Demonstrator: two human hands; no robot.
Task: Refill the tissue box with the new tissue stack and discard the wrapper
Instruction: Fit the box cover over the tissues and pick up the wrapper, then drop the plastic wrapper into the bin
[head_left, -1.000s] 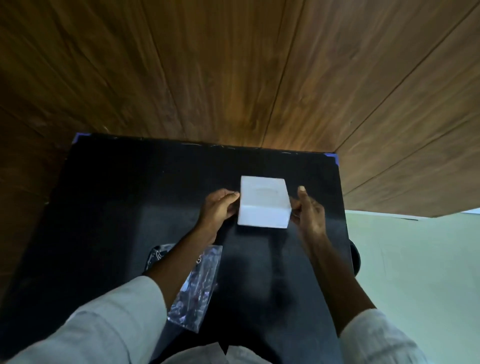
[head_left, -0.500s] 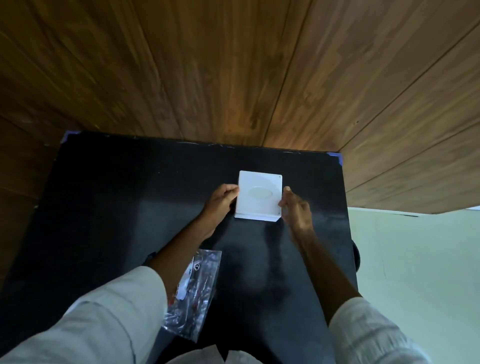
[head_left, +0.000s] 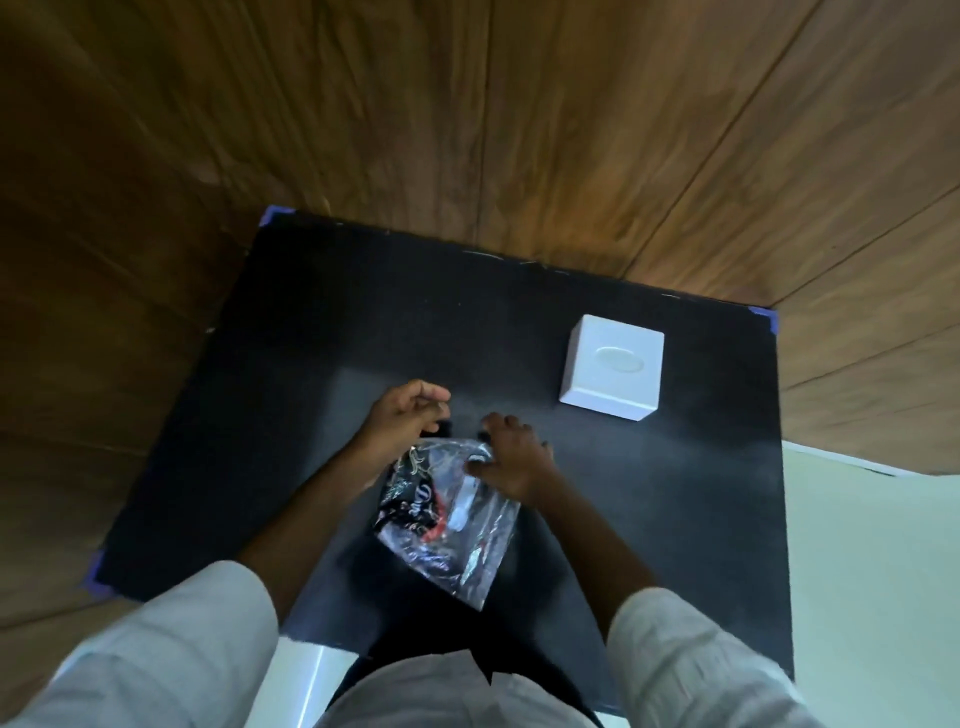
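Note:
The white tissue box (head_left: 612, 366) stands upright on the black table (head_left: 311, 338) at the far right, its oval slot facing up, with neither hand on it. The clear plastic wrapper (head_left: 447, 525), printed in black and red, lies flat near the table's front middle. My right hand (head_left: 511, 460) lies on the wrapper's far edge with its fingers closed over the plastic. My left hand (head_left: 402, 418) hovers just left of it at the wrapper's far left corner, fingers loosely curled and holding nothing. No tissue stack is visible.
A wooden panelled wall rises behind and left of the table. Pale floor (head_left: 872, 571) lies to the right. Blue tape marks the table corners (head_left: 763, 317). White sleeves cover both forearms near the front edge.
Both hands let go of the tissue box and drew back toward me to the wrapper. The box now stands alone at the far right. The camera view shifted left.

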